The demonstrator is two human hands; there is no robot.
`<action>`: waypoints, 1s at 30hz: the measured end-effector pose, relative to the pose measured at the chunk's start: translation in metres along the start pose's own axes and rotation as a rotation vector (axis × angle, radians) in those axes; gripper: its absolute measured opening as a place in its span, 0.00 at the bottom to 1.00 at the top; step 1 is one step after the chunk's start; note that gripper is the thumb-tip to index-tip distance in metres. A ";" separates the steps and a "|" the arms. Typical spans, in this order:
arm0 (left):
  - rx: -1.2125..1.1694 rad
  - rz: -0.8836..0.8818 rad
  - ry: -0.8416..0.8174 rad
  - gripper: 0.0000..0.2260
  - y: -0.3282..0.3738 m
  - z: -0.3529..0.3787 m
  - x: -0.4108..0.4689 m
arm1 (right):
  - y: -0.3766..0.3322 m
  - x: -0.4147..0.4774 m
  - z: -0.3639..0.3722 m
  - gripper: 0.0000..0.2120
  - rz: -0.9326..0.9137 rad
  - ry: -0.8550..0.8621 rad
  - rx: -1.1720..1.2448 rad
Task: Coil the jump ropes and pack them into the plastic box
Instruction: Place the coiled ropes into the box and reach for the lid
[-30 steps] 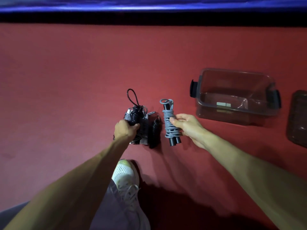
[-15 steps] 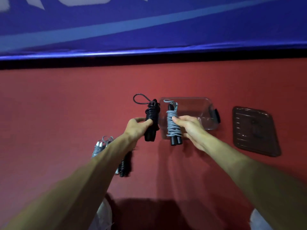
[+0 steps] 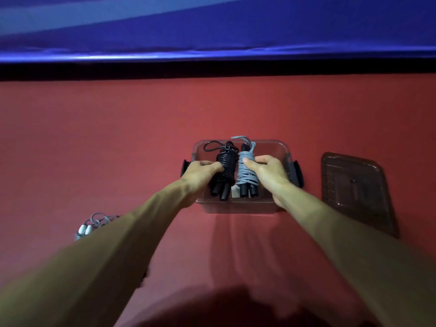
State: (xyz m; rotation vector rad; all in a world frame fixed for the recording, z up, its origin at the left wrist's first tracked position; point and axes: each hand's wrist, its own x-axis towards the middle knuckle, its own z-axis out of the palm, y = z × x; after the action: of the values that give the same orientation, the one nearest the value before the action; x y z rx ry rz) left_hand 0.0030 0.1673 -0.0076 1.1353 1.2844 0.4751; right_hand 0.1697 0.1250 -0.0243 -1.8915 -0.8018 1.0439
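Two forearms: bare, reaching in from the near edge; the left one hides part of a rope on the floor.
Loose jump rope: grey cord with white handle ends, lying untidy at the left, well apart from the box.
Left hand: fingers curled round the black jump rope.
Right hand: fingers curled round the grey jump rope, thumb on top.
Black bundle: glossy cord wound tightly round two black tubular handles, with a thin loop sticking out at the far end.
Grey bundle: matte cord wound round black handles, just beside the black one.
Plastic box: clear, smoky, with rounded corners and a dark latch at each side; open, with both bundles within its outline. Whether they rest on its bottom cannot be told.
Lid: brownish translucent plastic, ribbed, lying flat to the right of the box.
Floor: red, matte.
Far edge: a black strip, then shiny blue padding.
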 end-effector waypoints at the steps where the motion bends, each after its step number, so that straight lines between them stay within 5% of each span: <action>1: 0.033 -0.009 0.000 0.07 0.001 0.002 0.005 | 0.000 0.006 0.001 0.20 0.018 -0.001 -0.020; 4: 0.121 -0.024 -0.012 0.10 0.001 0.007 0.018 | 0.005 0.023 0.008 0.10 0.080 -0.039 -0.107; 9: 0.286 -0.034 -0.036 0.06 -0.009 0.011 0.041 | 0.018 0.043 0.021 0.18 0.134 -0.066 -0.288; 16: 0.353 -0.091 -0.096 0.10 -0.015 0.011 0.045 | 0.023 0.047 0.017 0.13 0.213 -0.200 -0.285; 21: 0.423 0.037 -0.037 0.10 -0.004 0.004 0.033 | 0.009 0.034 0.018 0.09 0.088 -0.126 -0.287; 30: 0.190 0.146 0.204 0.13 -0.027 -0.080 -0.038 | -0.024 -0.043 0.060 0.11 -0.156 -0.150 -0.250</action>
State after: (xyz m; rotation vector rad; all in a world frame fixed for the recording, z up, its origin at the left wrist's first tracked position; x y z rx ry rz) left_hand -0.0887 0.1559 -0.0015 1.3743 1.4526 0.5993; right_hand 0.0938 0.1225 -0.0076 -1.9346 -1.1943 1.0355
